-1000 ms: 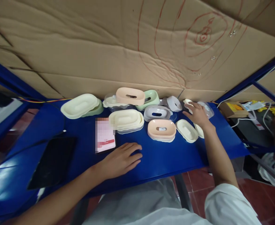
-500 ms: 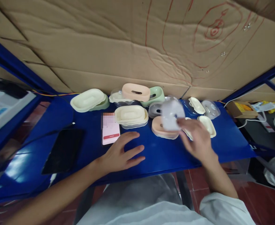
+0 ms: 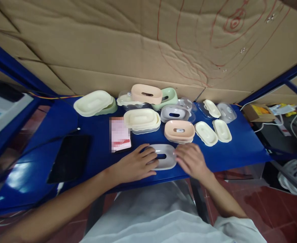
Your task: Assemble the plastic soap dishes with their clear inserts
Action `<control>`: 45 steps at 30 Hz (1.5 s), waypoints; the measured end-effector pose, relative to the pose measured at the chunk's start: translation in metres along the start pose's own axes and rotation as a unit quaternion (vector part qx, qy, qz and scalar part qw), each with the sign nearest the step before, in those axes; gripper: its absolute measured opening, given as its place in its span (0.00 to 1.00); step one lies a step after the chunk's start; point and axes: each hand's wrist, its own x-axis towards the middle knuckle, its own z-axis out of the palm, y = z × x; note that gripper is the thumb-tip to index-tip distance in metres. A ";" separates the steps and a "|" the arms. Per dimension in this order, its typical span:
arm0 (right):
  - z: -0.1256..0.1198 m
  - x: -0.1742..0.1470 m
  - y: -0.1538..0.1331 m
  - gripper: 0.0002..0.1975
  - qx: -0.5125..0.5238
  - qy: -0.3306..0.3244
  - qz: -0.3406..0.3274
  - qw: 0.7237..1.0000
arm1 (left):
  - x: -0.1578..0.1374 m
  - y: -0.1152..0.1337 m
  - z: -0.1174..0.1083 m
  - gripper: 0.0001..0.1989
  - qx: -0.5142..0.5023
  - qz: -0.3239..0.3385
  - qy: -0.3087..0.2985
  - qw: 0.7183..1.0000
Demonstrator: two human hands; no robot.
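Near the front edge of the blue table lies a grey oval soap dish (image 3: pixel 166 163) with a dark slot in its middle. My left hand (image 3: pixel 138 162) holds its left end, fingers curled over the rim. At the opposite end my right hand (image 3: pixel 191 159) grips the rim with bent fingers; the thumb is partly hidden. Just behind the dish sits a peach soap dish (image 3: pixel 172 125) with a small label in its slot, stacked on a clear piece. Two cream wavy-edged trays (image 3: pixel 206 133) lie to the right of it.
A stack of cream trays (image 3: pixel 140 118) stands beside a lit phone (image 3: pixel 120 135). Farther back are another grey dish (image 3: pixel 166 110), a raised peach dish (image 3: pixel 146 91), a green dish (image 3: pixel 173 95) and clear covers (image 3: pixel 226 113). A black tablet (image 3: pixel 69 158) lies left; cardboard (image 3: pixel 100 50) walls the back.
My right hand has brought the grey dish from above the peach one down toward the front edge. My left hand, spread and holding nothing before, now has the dish's left end.
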 end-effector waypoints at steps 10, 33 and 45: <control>-0.008 -0.071 0.083 0.23 -0.165 0.015 0.313 0.935 | 0.002 0.004 0.002 0.08 -0.063 -0.034 0.042 0.997; -0.021 -0.052 0.015 0.24 -0.107 -0.013 0.186 0.977 | 0.004 0.001 -0.014 0.05 -0.058 -0.059 0.198 0.977; -0.030 -0.100 -0.031 0.21 -0.041 -0.073 0.167 0.982 | 0.004 0.004 -0.011 0.05 -0.099 -0.061 0.198 0.973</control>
